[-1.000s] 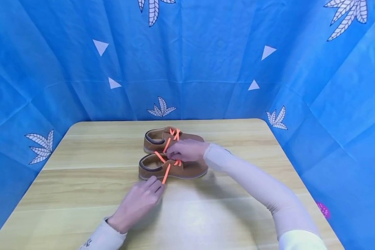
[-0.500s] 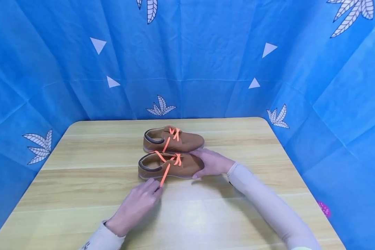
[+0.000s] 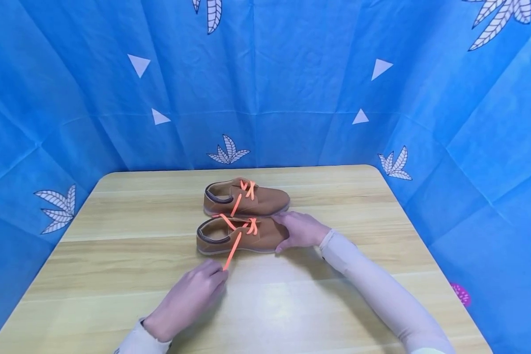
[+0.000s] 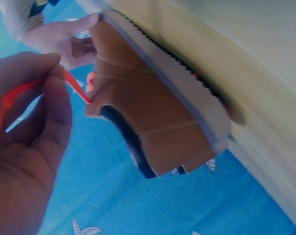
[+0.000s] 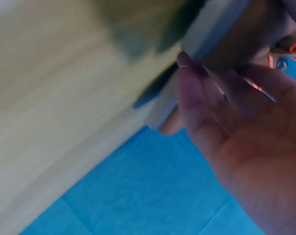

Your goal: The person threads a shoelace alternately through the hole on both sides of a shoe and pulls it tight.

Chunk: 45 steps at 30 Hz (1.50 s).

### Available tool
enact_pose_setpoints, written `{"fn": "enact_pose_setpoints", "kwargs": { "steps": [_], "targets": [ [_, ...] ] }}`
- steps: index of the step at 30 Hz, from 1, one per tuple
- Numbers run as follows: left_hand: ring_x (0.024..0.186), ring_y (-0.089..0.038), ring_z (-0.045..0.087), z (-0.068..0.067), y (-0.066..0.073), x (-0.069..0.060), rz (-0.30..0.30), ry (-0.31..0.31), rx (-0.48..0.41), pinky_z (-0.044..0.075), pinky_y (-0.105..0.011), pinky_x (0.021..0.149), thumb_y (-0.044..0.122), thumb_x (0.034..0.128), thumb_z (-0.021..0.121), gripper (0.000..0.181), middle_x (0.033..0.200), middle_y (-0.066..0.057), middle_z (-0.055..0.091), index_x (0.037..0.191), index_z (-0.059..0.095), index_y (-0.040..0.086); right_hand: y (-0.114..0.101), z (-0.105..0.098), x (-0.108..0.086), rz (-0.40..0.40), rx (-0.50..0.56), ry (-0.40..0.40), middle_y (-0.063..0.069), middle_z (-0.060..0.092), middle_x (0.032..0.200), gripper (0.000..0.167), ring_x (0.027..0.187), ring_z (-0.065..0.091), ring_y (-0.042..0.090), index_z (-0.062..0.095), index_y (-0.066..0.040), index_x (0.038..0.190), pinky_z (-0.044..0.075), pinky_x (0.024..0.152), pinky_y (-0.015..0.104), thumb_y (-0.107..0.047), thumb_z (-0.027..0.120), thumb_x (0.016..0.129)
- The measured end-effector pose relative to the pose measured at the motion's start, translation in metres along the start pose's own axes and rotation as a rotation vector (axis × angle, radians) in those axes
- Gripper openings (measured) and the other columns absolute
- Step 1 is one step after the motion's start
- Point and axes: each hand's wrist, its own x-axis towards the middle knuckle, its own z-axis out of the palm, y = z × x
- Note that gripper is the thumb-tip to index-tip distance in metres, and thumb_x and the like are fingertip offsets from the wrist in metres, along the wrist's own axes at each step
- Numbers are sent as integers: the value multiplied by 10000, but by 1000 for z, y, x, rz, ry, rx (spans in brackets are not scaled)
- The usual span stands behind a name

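Note:
Two brown shoes with orange laces sit side by side, toes to the right. Between the thumb and fingers of my left hand (image 3: 188, 300) is the end of an orange shoelace (image 3: 232, 250), pulled taut from the near shoe (image 3: 267, 237). My right hand (image 3: 303, 230) holds that shoe round its toe, thumb on the near side and fingers on the far side. Behind it, the far shoe (image 3: 272, 199) stands close by. In the left wrist view the pinched lace (image 4: 77, 87) runs to the shoe's eyelets. Dark and blurred, the right wrist view shows fingers (image 5: 202, 103) against the sole edge.
Both shoes stand on a light wooden table (image 3: 115, 265) with rounded far corners. A blue patterned curtain (image 3: 292, 88) hangs behind it and along both sides.
My right hand has left the laces and moved right onto the near shoe's toe. The left hand has drawn the lace slightly towards the front, so more of it shows.

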Motion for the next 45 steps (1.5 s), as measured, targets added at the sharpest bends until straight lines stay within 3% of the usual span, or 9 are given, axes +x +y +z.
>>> {"fn": "enact_pose_setpoints", "kwargs": {
  "steps": [6, 9, 12, 16, 20, 23, 30, 38, 45],
  "targets": [
    [679, -46, 532, 6, -7, -2, -107, -188, -64, 489, -251, 554, 185, 847, 832, 126, 782, 83, 568, 830, 709, 161, -11, -19, 22, -81, 237, 1, 164, 619, 1456, 654, 1338, 610, 303, 549, 2, 1457, 471, 1152, 429, -382, 732, 960],
    [690, -33, 551, 9, -9, -3, -138, -223, -94, 498, -255, 560, 229, 881, 803, 112, 803, 93, 592, 847, 704, 191, -28, -28, 45, -92, 342, 37, 98, 758, 1136, 412, 1023, 716, 180, 685, -39, 1312, 567, 956, 317, -346, 600, 1052],
    [712, -45, 581, 13, -9, -3, -147, -213, -101, 518, -265, 583, 244, 888, 796, 101, 814, 93, 614, 859, 713, 196, -47, -34, 70, -65, 373, -1, -31, 614, 717, 347, 632, 553, 82, 751, -101, 991, 490, 657, 243, -370, 549, 1074],
    [754, -58, 629, 16, -7, -3, -157, -209, -109, 551, -276, 630, 265, 905, 780, 95, 851, 85, 658, 902, 743, 178, -63, -36, 96, -5, 341, -119, -97, 392, 539, 489, 477, 356, 58, 585, -141, 647, 327, 502, 222, -392, 560, 1066],
    [781, -62, 669, 12, -9, 2, -177, -183, -149, 568, -275, 664, 261, 924, 762, 124, 892, 66, 710, 981, 771, 151, -69, -32, 108, 28, 362, -104, -84, 561, 618, 334, 591, 482, 67, 733, -112, 743, 389, 563, 203, -284, 662, 1021],
    [760, -55, 644, 6, -17, 9, -179, -115, -181, 548, -236, 652, 222, 919, 765, 107, 872, 65, 700, 984, 775, 137, -70, -30, 110, 70, 505, -36, -37, 715, 835, 130, 794, 596, 92, 788, -102, 949, 470, 707, 207, -211, 724, 977],
    [881, -89, 618, -6, -42, 36, -245, 26, -255, 579, -251, 747, 134, 924, 753, 75, 955, 38, 667, 992, 773, 111, -77, -48, 104, 94, 918, 125, 106, 795, 1062, 266, 943, 746, 163, 737, -23, 1179, 597, 864, 333, -223, 666, 1018],
    [1171, -298, 575, 3, -76, 77, -320, -37, -337, 508, -480, 1042, -6, 909, 613, 187, 1255, -128, 651, 1012, 761, 45, -93, -72, 99, -13, 1233, 315, 91, 776, 947, 268, 857, 761, 143, 682, 18, 1230, 591, 968, 499, -164, 606, 1049],
    [1246, -307, 650, 22, -86, 94, -262, -178, -484, 533, -480, 1056, -22, 934, 570, 268, 1288, -104, 720, 1089, 770, 67, -96, -78, 78, -59, 1265, 475, 39, 737, 812, 225, 696, 713, 135, 663, -5, 1167, 628, 702, 322, -190, 607, 1051]
  ]
}}
